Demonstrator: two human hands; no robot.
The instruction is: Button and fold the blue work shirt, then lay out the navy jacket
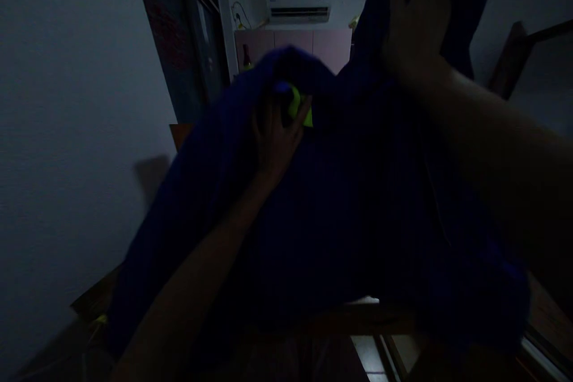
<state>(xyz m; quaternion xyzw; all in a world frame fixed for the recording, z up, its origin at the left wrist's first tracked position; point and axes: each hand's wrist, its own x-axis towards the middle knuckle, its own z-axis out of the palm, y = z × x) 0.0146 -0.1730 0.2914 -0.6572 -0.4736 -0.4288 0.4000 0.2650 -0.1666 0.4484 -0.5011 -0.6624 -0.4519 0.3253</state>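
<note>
A large dark blue cloth (313,209), perhaps a garment, is raised in front of me and fills the middle of the view. My left hand (278,137) reaches into a fold under its arched upper edge, thumb and fingers spread apart against the fabric. Beside that thumb shows a bright yellow-green patch (307,117); what it belongs to is unclear. Higher up on the right, my right hand (416,24) holds a lifted part of the cloth, its fingers long against it and some tips cut off by the frame. Deep shadow hides much of the grip.
An air conditioner (299,3) hangs on the far wall above pale cabinets (293,40). A dark bottle (246,57) stands near them. To the left are a white wall (80,101) and a dark window (179,42). A wooden edge (358,317) shows below the cloth, above the tiled floor (370,355).
</note>
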